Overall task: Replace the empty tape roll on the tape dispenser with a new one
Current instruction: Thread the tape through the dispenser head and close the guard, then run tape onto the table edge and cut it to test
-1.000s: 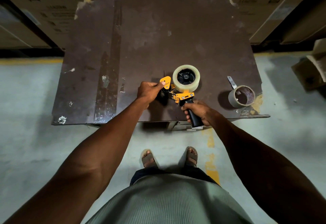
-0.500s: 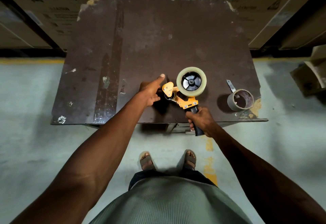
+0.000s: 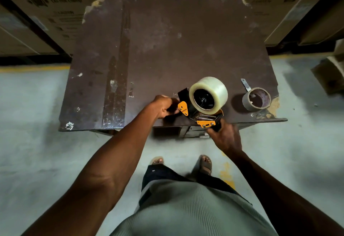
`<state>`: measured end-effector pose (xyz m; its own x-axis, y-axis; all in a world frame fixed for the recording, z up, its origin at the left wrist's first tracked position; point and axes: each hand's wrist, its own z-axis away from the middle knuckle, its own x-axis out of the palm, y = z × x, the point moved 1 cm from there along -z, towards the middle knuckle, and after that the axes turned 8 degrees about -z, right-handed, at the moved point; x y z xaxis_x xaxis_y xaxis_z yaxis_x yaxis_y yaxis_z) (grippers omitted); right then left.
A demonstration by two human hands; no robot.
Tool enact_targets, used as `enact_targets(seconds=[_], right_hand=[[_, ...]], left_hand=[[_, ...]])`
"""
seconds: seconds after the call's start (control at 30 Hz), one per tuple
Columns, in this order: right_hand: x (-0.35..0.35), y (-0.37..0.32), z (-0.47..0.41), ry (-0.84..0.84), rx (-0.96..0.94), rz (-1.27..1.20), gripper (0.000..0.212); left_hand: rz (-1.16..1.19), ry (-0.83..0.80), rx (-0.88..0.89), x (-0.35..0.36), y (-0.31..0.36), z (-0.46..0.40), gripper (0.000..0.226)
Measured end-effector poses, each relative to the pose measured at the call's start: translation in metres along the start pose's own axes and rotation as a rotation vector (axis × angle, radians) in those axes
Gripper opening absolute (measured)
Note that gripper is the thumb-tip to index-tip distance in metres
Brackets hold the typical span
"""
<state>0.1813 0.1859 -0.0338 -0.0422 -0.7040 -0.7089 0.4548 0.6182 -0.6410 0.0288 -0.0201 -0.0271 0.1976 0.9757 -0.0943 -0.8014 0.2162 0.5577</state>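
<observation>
New roll: we've got the fresh clear tape roll [image 3: 208,94] already seated on the hub of the tape dispenser [image 3: 201,113], held just above the near edge of the table [image 3: 167,40].
Old core: the empty tape roll [image 3: 256,101] sits on the table to the right, well apart from the dispenser, a loose tail sticking up behind it.
Right hand [image 3: 226,139]: wrapped around the black handle, steadying the tool.
Left hand [image 3: 163,106]: at the front of the dispenser by the orange guard [image 3: 183,108], fingers curled in; it looks like we're pinching the tape's free end, though the clear film is too faint to be sure.
Step in hand: by our reading, threading the tape end through the front roller towards the blade.
Next move: we'd want a smooth pull, sticky side down, keeping the film flat and fingers off the cutter teeth.
</observation>
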Motion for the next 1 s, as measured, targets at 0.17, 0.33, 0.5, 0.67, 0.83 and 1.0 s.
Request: enact_targets(seconds=[0.17,0.33,0.5,0.67,0.83,1.0], right_hand=[[0.024,-0.012,0.015,0.082,0.059,0.093,0.046],[0.042,-0.023,0.03,0.113,0.145,0.144,0.045],[0.051,-0.03,0.037,0.17,0.169,0.142,0.044],[0.051,-0.022,0.031,0.098,0.187,0.094,0.039],[0.04,-0.018,0.022,-0.068,0.148,0.007,0.026],[0.034,-0.016,0.017,-0.19,0.163,-0.163,0.015]], left_hand=[[-0.232,0.114,0.173,-0.019,-0.012,-0.044,0.013],[-0.561,0.231,0.295,-0.029,-0.005,-0.04,0.016],[-0.704,0.291,0.384,-0.028,-0.003,-0.025,0.021],[-1.067,0.556,0.845,-0.035,-0.023,-0.035,0.012],[-1.303,0.542,1.25,-0.033,-0.04,-0.045,0.015],[-1.463,0.412,1.441,-0.033,-0.042,-0.05,0.035]])
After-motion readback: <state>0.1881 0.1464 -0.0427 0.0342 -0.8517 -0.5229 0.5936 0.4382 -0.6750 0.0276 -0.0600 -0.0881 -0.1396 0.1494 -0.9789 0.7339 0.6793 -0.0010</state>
